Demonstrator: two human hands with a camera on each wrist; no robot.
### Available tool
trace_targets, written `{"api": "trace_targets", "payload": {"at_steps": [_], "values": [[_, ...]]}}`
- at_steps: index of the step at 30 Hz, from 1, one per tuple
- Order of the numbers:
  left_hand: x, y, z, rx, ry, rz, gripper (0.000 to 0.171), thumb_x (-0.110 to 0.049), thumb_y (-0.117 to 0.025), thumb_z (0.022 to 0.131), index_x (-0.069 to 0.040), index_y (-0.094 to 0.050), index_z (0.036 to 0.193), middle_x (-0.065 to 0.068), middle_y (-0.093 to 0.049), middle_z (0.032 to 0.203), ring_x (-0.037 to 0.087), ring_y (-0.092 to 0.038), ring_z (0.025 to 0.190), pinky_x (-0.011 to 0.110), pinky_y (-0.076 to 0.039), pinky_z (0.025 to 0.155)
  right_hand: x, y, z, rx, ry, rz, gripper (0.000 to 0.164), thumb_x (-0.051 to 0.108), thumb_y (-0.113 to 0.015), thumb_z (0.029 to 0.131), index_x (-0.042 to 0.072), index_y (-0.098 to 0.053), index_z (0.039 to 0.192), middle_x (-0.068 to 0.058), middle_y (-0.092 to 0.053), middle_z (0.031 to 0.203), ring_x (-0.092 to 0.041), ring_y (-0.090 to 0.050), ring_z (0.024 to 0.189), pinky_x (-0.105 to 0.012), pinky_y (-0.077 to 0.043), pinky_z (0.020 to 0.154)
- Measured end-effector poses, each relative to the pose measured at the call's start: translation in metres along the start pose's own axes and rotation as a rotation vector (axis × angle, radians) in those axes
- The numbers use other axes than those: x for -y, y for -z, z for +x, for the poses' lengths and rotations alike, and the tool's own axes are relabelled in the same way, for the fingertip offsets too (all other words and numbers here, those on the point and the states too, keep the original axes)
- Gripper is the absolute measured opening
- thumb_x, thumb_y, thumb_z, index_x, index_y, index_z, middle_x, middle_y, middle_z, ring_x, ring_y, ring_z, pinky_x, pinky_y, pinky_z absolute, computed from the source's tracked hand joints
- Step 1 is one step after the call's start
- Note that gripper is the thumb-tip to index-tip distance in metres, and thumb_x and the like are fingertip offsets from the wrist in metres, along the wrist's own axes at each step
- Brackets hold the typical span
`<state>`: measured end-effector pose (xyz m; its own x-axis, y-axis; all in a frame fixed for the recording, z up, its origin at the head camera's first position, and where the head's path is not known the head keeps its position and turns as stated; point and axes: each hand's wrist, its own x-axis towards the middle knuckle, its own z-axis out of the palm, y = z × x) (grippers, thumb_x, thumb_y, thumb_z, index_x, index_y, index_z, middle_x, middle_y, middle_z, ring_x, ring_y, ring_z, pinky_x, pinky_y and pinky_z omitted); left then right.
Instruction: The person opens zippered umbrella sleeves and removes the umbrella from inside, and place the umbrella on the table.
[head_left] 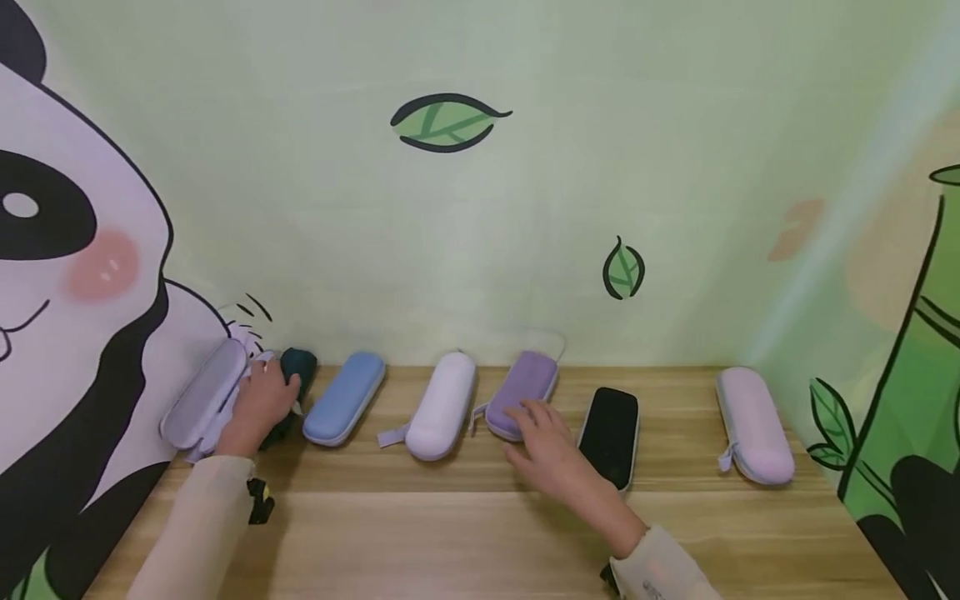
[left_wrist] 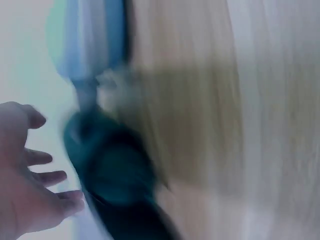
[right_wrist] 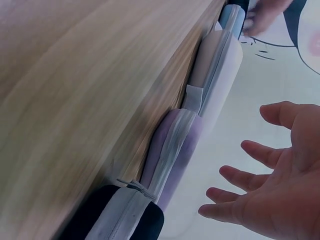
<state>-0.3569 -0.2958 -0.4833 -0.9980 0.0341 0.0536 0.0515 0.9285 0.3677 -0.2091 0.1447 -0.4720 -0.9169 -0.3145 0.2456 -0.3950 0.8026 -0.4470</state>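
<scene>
My left hand (head_left: 258,404) is at the left end of a row of zippered cases, its fingers loosely bent. It hovers over or touches a lavender item lying beside a grey-lavender case (head_left: 206,400); contact is hard to tell. Just right of that hand is a dark green item (head_left: 302,367), blurred in the left wrist view, its kind unclear. My right hand (head_left: 555,454) has its fingers spread over the near end of a purple case (head_left: 522,387). In the right wrist view its fingers (right_wrist: 245,180) hold nothing and stand apart from the cases.
A blue case (head_left: 345,400) and a white case (head_left: 441,408) lie between the hands. A black case (head_left: 611,433) is beside the right forearm. Far right lies a pale pink case (head_left: 753,425). Behind the wooden table (head_left: 420,542) rises a printed backdrop (head_left: 300,208).
</scene>
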Motion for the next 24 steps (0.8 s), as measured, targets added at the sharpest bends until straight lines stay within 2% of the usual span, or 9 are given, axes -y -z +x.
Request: {"api": "trace_targets", "payload": {"at_steps": [2,3,6,8,12,17,20,24], "values": [[-0.019,0.0,-0.003,-0.051,-0.057,-0.032,0.062,-0.025,-0.044,0.105,0.02,-0.03,0.145,0.046,-0.03,0.143,0.066,-0.033,0.127,0.07,-0.031,0.104,0.001,0.0,0.0,-0.004,0.004,-0.003,0.049,0.019,-0.068,0.098,0.001,-0.055,0.141,-0.027,-0.046,0.147,-0.046,-0.038,0.139,-0.059,-0.032,0.114],[-0.03,-0.001,-0.005,-0.048,-0.078,-0.049,0.063,-0.026,-0.045,0.105,0.017,-0.03,0.148,0.043,-0.03,0.146,0.065,-0.033,0.129,0.07,-0.032,0.104,0.001,0.0,0.0,-0.005,0.009,-0.001,0.048,0.019,-0.068,0.098,0.001,-0.055,0.141,-0.027,-0.046,0.146,-0.045,-0.039,0.139,-0.058,-0.032,0.114],[-0.058,-0.006,-0.011,0.034,-0.105,-0.061,0.067,-0.031,-0.047,0.106,0.013,-0.026,0.153,0.04,-0.028,0.152,0.062,-0.031,0.134,0.07,-0.034,0.104,0.003,0.0,0.001,-0.013,0.032,0.01,0.047,0.02,-0.068,0.098,0.002,-0.056,0.14,-0.027,-0.047,0.145,-0.045,-0.04,0.138,-0.058,-0.032,0.114],[-0.07,-0.011,-0.013,0.094,-0.094,-0.048,0.072,-0.034,-0.048,0.106,0.012,-0.021,0.155,0.039,-0.026,0.154,0.061,-0.027,0.137,0.069,-0.033,0.106,0.006,0.0,0.001,-0.016,0.045,0.024,0.046,0.02,-0.067,0.098,0.002,-0.056,0.139,-0.027,-0.047,0.145,-0.046,-0.041,0.138,-0.059,-0.032,0.114],[-0.076,-0.025,-0.012,0.15,-0.067,-0.021,0.081,-0.039,-0.052,0.104,0.015,-0.016,0.154,0.042,-0.023,0.154,0.063,-0.026,0.138,0.068,-0.031,0.108,0.008,0.0,0.001,-0.006,0.05,0.036,0.045,0.02,-0.066,0.099,0.002,-0.056,0.14,-0.028,-0.047,0.145,-0.047,-0.04,0.138,-0.06,-0.031,0.114],[-0.076,-0.038,-0.016,0.125,-0.094,0.035,0.08,-0.03,-0.061,0.101,0.019,-0.02,0.149,0.045,-0.031,0.145,0.062,-0.036,0.131,0.064,-0.033,0.109,0.007,0.0,0.002,0.003,0.048,0.038,0.045,0.02,-0.065,0.1,0.002,-0.056,0.14,-0.028,-0.046,0.146,-0.047,-0.04,0.138,-0.06,-0.031,0.113],[-0.077,-0.038,-0.02,0.085,-0.138,0.067,0.075,-0.022,-0.066,0.098,0.021,-0.025,0.144,0.045,-0.037,0.138,0.061,-0.042,0.123,0.063,-0.037,0.105,0.007,-0.001,0.002,0.003,0.048,0.038,0.045,0.019,-0.066,0.1,0.002,-0.056,0.14,-0.028,-0.046,0.146,-0.046,-0.04,0.138,-0.06,-0.032,0.113],[-0.078,-0.033,-0.027,0.076,-0.185,0.068,0.073,-0.017,-0.068,0.097,0.023,-0.028,0.143,0.046,-0.04,0.136,0.061,-0.045,0.121,0.064,-0.039,0.102,0.006,-0.002,0.003,0.014,0.052,0.034,0.045,0.02,-0.065,0.1,0.003,-0.057,0.14,-0.028,-0.046,0.146,-0.046,-0.04,0.138,-0.06,-0.032,0.113]]}}
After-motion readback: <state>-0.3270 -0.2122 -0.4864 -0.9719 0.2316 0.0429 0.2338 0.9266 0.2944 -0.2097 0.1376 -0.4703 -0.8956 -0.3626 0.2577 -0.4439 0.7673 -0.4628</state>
